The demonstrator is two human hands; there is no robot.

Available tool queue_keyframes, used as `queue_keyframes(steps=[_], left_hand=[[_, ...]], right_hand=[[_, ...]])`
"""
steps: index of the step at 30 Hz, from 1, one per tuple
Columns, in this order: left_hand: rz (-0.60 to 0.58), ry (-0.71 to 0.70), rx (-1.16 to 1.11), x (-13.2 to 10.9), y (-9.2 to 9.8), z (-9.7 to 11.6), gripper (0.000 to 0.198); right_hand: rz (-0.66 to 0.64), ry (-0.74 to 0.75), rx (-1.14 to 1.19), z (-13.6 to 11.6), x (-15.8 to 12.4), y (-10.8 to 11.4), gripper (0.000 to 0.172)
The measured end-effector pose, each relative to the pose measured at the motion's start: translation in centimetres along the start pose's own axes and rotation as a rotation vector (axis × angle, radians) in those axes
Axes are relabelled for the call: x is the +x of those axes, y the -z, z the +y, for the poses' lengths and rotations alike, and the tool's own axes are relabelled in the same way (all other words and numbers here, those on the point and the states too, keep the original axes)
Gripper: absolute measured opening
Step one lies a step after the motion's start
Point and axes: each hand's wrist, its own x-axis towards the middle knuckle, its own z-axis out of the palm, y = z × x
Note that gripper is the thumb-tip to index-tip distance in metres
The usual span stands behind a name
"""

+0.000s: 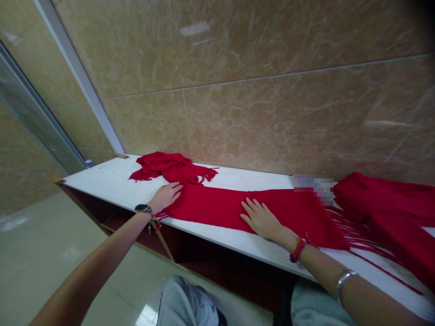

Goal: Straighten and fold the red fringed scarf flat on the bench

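Observation:
A red scarf (217,208) lies spread flat along the white shelf top, its long fringe fanned out at the right end. My left hand (165,197) rests at the scarf's left end, fingers stretched over the edge of the cloth. Flat on the middle of the scarf lies my right hand (262,220), fingers spread and palm down. Just beyond my left hand a second red scarf (166,166) sits in a crumpled heap, its tassels loose. Neither hand grips anything that I can see.
More red cloth (390,199) is piled at the right end of the white shelf top (102,185). A blurred-out item (314,185) stands against the tiled wall (244,122). Dark open compartments (220,258) are below the top. A small brown piece (121,156) lies at the back left.

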Motion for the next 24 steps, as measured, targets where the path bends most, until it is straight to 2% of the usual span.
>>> queue_keyframes(steps=[2, 4, 6, 9, 12, 15, 20, 24], left_hand=[[0.016, -0.136, -0.010, -0.8, 1.6, 1.5, 0.036], [-0.099, -0.302, -0.024, -1.7, 2.9, 2.5, 0.030], [-0.228, -0.392, -0.025, -2.6, 3.7, 2.8, 0.026], [-0.304, -0.367, -0.017, -3.4, 4.1, 2.1, 0.025], [-0.322, -0.348, -0.032, -3.8, 4.1, 1.0, 0.029], [-0.334, -0.373, -0.050, -4.0, 4.2, 0.6, 0.037], [-0.321, -0.340, -0.019, -4.2, 4.4, 1.3, 0.030], [-0.311, -0.376, 0.046, -4.4, 4.4, 2.0, 0.027]], right_hand=[[0.009, -0.002, -0.002, -0.1, 0.0, 0.1, 0.052], [0.027, 0.014, 0.006, -0.5, 0.1, 0.4, 0.048], [0.054, 0.073, 0.042, -1.5, 0.3, 0.9, 0.043], [0.074, 0.212, 0.126, -4.1, 0.6, 2.0, 0.038], [0.045, 0.341, 0.196, -6.9, 0.9, 3.1, 0.034], [0.007, 0.410, 0.230, -8.8, 1.4, 3.9, 0.031], [-0.038, 0.447, 0.138, -10.1, 2.5, 4.2, 0.028], [-0.026, 0.468, 0.061, -10.3, 3.0, 4.1, 0.027]])
